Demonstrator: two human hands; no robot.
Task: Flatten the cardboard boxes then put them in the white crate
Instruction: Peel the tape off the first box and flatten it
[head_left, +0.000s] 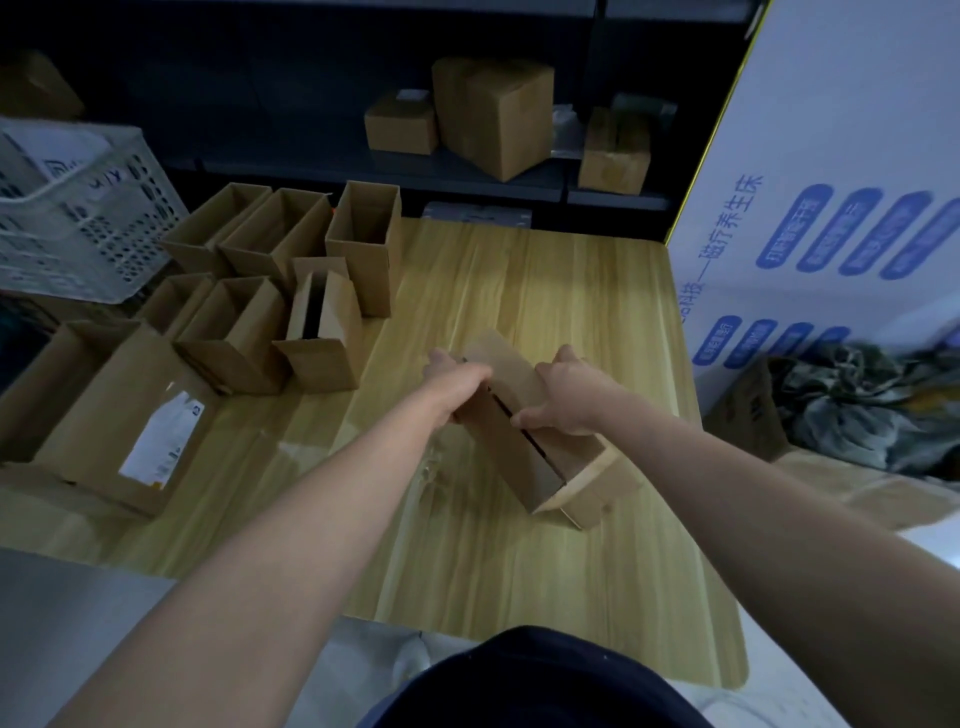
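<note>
A long cardboard box (524, 457) lies on its side in the middle of the wooden table (519, 571), its open end toward me. My left hand (457, 376) grips its far left edge. My right hand (569, 397) presses on its top panel, fingers at the slit between the panels. Several open cardboard boxes (311, 291) stand in a cluster on the table's left part. The white crate (78, 218) with perforated walls sits at the far left, beyond those boxes.
A flat carton with a white label (124, 431) lies at the left edge. A dark shelf at the back holds closed cartons (493, 114). A large white printed box (831, 197) stands at the right, with a bundle of dark cloth (872, 405) below it.
</note>
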